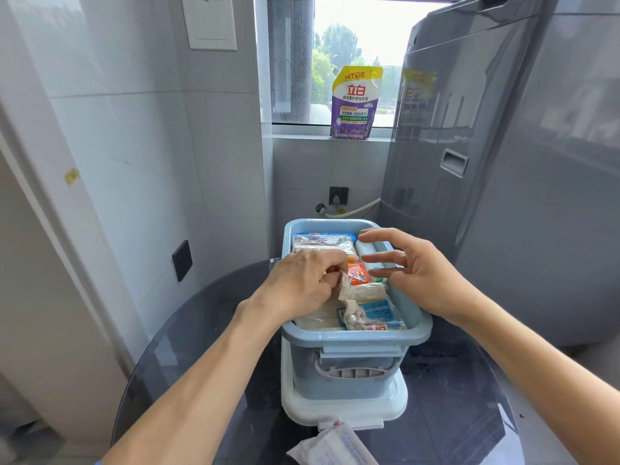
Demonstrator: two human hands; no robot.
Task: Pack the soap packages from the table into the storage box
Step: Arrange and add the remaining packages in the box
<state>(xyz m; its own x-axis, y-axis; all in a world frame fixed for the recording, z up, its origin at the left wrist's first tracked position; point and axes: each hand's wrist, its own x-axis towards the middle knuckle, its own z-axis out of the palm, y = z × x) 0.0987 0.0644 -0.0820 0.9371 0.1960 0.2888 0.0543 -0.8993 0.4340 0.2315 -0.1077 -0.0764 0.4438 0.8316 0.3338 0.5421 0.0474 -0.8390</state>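
On the left we see the left hand (302, 283) reaching into the blue storage box (355, 340), its grip clenched on the crinkled edge of a pale soap package (364, 292) lying among the others. Beside its fingers sits an orange package (358, 274), with a blue-labelled package (380, 312) nearer us and more packages at the far end. The box stands on a white lid (345, 409) on the dark glass tabletop (208, 347). One white package (335, 446) lies on the tabletop near the lid's front edge. To the right, the right hand (412, 273) hovers over the box's right rim, grip released, fingers spread, holding nothing.
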